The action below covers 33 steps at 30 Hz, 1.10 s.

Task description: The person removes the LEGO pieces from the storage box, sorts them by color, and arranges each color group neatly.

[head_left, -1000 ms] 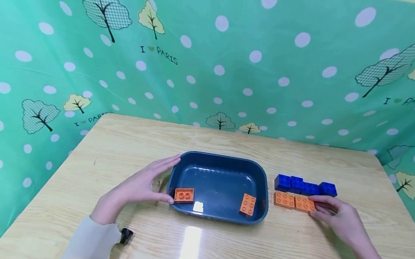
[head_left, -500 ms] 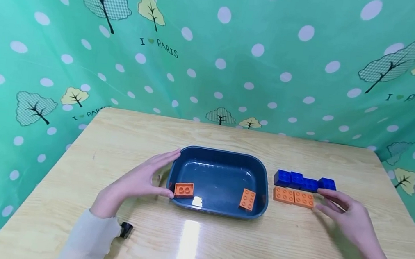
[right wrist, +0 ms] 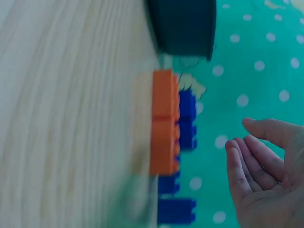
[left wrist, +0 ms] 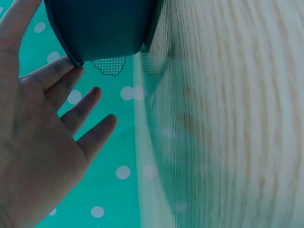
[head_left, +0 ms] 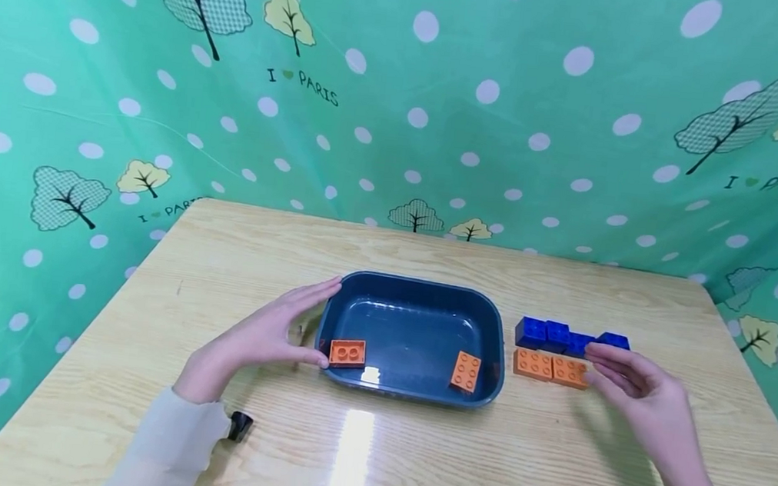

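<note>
My left hand (head_left: 257,339) rests at the left side of a dark blue tray (head_left: 420,280), its fingertips and thumb touching the rim and its fingers spread. In the left wrist view, the fingers (left wrist: 76,111) look fairly straight. Inside the tray lie an orange brick (head_left: 348,354) with its hollow underside up and another orange brick (head_left: 465,372) with studs up. To the right, two orange bricks (head_left: 533,364) stand end to end. My right hand (head_left: 653,401) hovers beside and above their right end; in the right wrist view it holds nothing, its fingers loosely bent.
Several blue bricks (head_left: 557,336) form a row behind the orange pair, the rightmost partly hidden by my right hand. A small black object (head_left: 239,425) is by my left sleeve. The wooden table (head_left: 453,465) meets a green dotted cloth (head_left: 375,80) at the back.
My right hand has let go of the right orange brick and lifted away from it. The left hand stays at the tray. The head view has tilted slightly.
</note>
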Available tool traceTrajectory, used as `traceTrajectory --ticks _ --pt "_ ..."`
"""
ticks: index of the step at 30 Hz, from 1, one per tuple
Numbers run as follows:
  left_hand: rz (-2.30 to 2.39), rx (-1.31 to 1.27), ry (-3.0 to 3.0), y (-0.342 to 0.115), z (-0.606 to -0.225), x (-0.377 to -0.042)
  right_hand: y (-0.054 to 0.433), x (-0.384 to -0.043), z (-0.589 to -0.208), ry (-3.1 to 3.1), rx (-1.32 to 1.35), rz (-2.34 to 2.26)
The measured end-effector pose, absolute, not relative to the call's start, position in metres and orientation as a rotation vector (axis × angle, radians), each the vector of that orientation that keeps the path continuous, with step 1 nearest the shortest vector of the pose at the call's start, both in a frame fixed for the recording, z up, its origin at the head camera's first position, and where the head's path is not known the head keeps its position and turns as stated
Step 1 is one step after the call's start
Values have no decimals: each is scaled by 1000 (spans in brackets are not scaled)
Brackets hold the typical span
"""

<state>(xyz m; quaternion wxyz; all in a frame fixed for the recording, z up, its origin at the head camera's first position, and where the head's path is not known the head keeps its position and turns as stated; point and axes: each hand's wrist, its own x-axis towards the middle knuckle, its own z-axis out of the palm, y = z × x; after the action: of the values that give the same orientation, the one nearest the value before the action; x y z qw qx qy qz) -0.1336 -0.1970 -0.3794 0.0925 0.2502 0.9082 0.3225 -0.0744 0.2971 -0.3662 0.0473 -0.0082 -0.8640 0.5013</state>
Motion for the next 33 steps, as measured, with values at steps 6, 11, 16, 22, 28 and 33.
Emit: traceTrajectory --ticks 6,11,16,22,28,33 --pt "959 767 2700 -199 -381 -133 262 -71 -360 -2599 155 1450" --pt "952 760 2694 -200 -382 -133 234 -71 -355 -2592 250 1521" --pt "965 763 2685 -199 -381 -135 207 -76 -351 -2596 315 1603" --pt "966 760 2681 -200 -379 -135 173 -84 -355 -2617 416 1660" --pt "970 790 2678 -199 -381 -135 140 -90 -362 -2660 462 1749" --pt "985 786 2682 -200 -382 -134 115 -98 -367 -2673 504 1798"
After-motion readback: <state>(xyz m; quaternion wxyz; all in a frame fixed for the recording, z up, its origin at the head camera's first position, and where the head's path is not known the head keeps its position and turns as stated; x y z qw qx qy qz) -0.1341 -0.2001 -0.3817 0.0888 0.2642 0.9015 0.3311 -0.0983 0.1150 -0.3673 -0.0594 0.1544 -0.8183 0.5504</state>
